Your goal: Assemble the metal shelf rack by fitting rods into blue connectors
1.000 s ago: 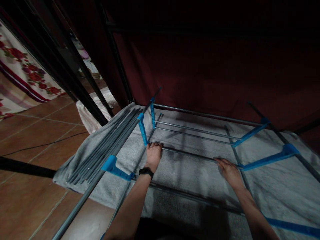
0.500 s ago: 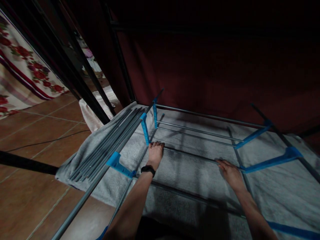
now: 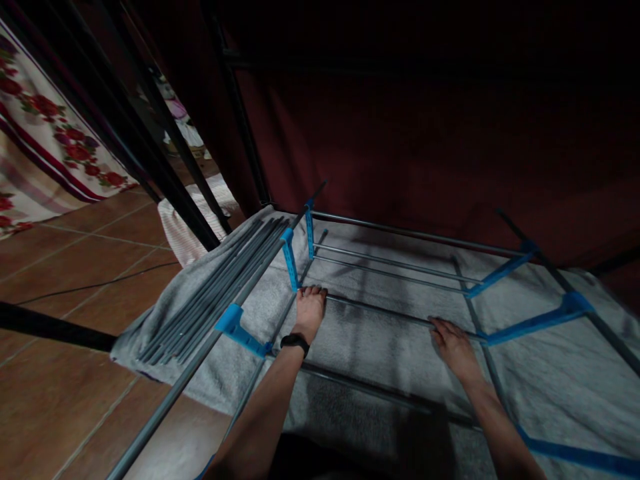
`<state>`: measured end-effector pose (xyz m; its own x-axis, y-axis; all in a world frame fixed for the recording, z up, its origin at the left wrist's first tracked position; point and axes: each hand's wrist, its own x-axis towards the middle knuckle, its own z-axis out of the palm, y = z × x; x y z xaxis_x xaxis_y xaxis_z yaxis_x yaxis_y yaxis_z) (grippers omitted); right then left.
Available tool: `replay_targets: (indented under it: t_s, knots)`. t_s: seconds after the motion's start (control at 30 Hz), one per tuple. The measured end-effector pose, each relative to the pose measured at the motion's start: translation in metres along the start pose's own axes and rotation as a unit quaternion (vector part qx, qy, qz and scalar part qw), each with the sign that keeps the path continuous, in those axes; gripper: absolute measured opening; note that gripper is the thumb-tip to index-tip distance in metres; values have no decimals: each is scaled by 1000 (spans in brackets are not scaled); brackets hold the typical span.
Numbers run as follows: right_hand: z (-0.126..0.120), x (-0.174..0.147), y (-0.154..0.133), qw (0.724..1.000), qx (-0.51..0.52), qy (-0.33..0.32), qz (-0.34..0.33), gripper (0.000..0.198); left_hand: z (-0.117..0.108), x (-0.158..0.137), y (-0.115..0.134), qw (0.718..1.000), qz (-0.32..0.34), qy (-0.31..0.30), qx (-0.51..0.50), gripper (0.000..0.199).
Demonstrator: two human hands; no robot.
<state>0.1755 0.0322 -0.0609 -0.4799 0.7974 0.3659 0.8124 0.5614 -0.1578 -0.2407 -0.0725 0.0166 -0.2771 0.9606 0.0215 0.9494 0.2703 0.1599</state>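
Note:
A rack frame of grey metal tubes and blue plastic brackets lies on a grey blanket (image 3: 360,350). My left hand (image 3: 311,308), with a black band at the wrist, grips the left end of a crosswise metal tube (image 3: 380,308) close to a blue bracket (image 3: 290,260). Toward that tube's right end, my right hand (image 3: 453,341) has its fingers wrapped over it, near the long blue bracket (image 3: 535,320). Another crosswise tube (image 3: 370,387) runs nearer to me, partly in shadow. Both thumbs are mostly hidden.
Several loose grey tubes (image 3: 215,293) lie in a pile on the blanket at left. Black metal posts (image 3: 165,180) rise at the left, beside a dark red curtain (image 3: 400,153). A cable (image 3: 100,283) crosses the tiled floor (image 3: 60,393).
The right side of the frame, with its blue brackets, has shifted slightly left and inward. My right hand has moved a little left with it; my left hand stays nearly in place.

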Motion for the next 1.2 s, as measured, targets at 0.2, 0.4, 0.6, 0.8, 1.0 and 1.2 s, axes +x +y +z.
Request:
replay_targets:
  t_s: [0.2,0.4,0.6,0.8,1.0,1.2]
  knots:
    - [12,-18,-20,1000,-11,25,6,55,0,-1,-1,1000,13,10,8,40]
    - [7,-16,-30,1000,10,16,25,57,-3,0,-1,1000,6,16,8,41]
    - [2,-10,-27,997,46,23,57,53,-13,5,-2,1000,18,-1,10,42]
    - [-3,-5,-30,992,99,12,82,54,-14,6,-2,998,35,-7,43,41]
    - [-6,-1,-32,990,93,-18,105,55,-9,10,-5,999,41,-11,21,41]
    - [0,-8,-29,993,82,8,80,55,1,-18,4,994,31,80,-74,41]
